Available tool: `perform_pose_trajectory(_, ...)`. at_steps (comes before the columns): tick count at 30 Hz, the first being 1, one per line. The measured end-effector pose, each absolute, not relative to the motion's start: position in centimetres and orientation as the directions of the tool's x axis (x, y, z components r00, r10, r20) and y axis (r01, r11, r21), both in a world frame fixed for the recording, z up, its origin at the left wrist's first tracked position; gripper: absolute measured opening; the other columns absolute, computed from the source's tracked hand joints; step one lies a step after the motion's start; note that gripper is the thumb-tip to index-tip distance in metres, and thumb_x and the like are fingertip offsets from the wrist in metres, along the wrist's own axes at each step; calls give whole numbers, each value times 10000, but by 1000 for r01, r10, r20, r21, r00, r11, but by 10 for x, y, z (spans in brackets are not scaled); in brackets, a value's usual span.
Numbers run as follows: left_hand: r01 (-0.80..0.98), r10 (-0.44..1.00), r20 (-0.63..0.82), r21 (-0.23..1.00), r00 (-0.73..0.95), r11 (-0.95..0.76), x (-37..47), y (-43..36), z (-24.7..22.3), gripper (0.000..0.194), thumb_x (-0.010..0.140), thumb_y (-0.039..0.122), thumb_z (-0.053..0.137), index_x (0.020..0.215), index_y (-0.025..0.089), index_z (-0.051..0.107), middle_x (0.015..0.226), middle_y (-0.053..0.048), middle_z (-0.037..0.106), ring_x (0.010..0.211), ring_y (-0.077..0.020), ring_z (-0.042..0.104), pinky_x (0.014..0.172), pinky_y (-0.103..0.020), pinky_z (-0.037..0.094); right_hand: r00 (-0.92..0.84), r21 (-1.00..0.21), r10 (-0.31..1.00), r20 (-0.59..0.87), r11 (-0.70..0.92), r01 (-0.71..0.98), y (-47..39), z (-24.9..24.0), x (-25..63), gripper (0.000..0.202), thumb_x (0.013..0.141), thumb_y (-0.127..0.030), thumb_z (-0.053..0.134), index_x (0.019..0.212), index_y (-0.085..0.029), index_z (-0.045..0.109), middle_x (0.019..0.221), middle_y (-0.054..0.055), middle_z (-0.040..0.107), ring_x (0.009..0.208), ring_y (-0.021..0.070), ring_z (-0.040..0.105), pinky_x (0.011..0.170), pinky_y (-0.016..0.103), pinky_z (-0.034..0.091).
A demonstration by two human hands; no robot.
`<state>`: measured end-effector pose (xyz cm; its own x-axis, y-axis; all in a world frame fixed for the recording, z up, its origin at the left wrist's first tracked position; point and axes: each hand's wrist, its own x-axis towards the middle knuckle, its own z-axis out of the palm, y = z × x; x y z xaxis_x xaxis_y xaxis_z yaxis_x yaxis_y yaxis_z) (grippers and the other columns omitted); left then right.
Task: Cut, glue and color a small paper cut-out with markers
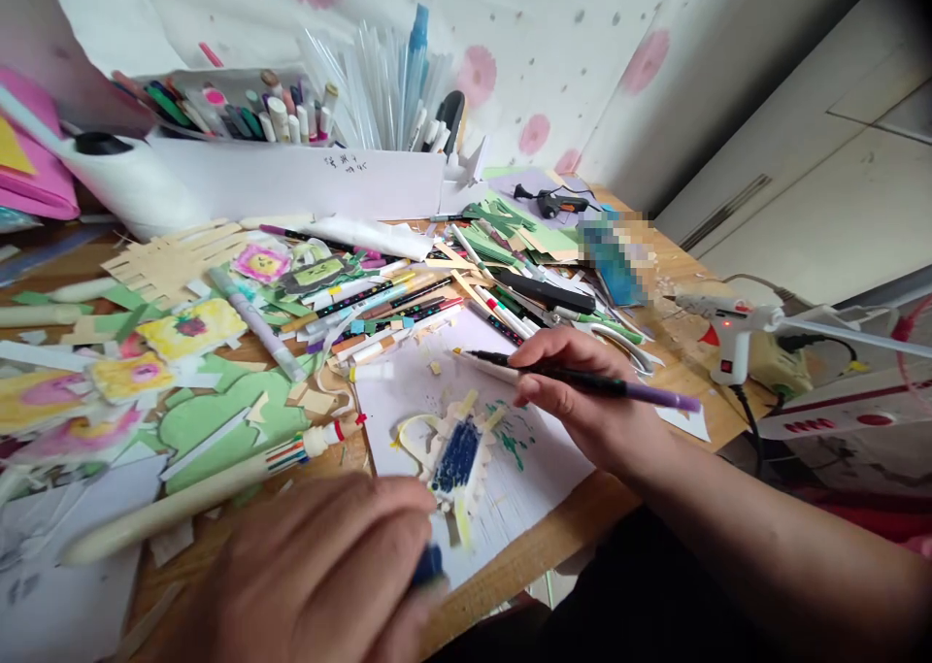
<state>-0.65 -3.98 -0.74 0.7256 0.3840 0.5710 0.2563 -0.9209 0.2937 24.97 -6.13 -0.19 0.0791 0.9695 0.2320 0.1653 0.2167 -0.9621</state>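
The right grip is clamped on a slim, black-and-purple, plastic-looking pen slanting through it, likely light, stiff and best pinched along its forward barrel, while the left grip (blurred) is curled round a mostly hidden dark-blue object.

Right fingers pinch a black-and-purple pen.

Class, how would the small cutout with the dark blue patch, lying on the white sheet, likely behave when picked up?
The cutout would probably feel light, as it looks like cut paper. Its narrow strips may bend or flop, since they jut out. The edges could crease easily, being thin and ragged.
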Motion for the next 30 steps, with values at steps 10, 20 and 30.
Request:
perform_pose_trajectory(10,491,491,201,54,848,-870,-8,-7,-5,443,857,68,370,1215,236,568,764,-17,678,649,-212,658,575,-339,531,-132,-985,987,96,113,129,-23,1,230,286,707,-258,784,633,-181,518,569,-54,486,495,80,409,456,216,323)
perform_pose_trajectory(20,511,510,29,-21,859,-859,0,-11,-6,599,722,5,379,1197,265,635,763,-53,668,648,-282,660,512,-402,529,-60,-971,995,81,92,218,-38,-1,220,265,745,-229,746,635,-180,510,562,-41,504,494,87,422,445,219,322)
perform_pose_trajectory(30,543,542,76,3,837,-840,-3,-15,-13,528,732,3,414,1121,280,638,721,-14,618,648,-257,613,557,-361,441,-41,-960,999,-7,4,279,-47,0,220,235,811,-289,677,670,-189,517,584,-36,496,505,96,419,437,223,321)
